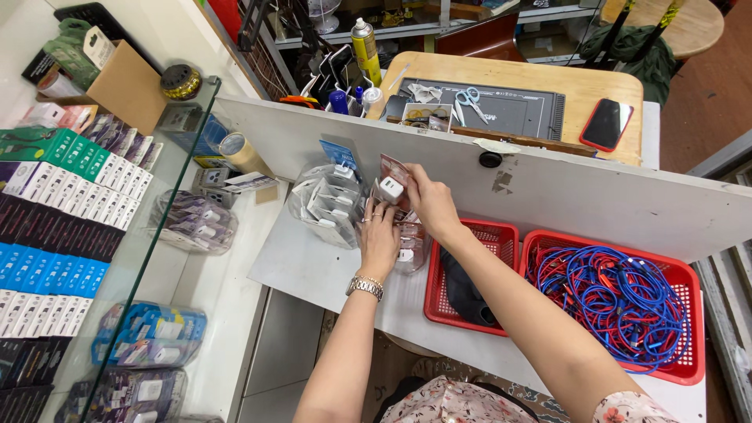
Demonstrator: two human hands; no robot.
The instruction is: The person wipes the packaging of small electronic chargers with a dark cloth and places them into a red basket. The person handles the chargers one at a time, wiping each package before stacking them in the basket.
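My right hand (429, 202) holds a small white charger plug in a clear packet with a red card (392, 186), against the white partition. My left hand (379, 235), with rings and a metal watch at the wrist, rests its fingers on a clear bag of similar packets (409, 249) just below. To the left stands a bigger clear bag of white chargers (327, 202) with a blue card on top.
Two red baskets sit to the right: one (501, 235) with a dark item, one (689, 282) full of blue and red cables. A white partition (595, 196) separates a wooden desk with scissors and a phone (605, 124). Glass shelf (149, 227) with boxed goods at left.
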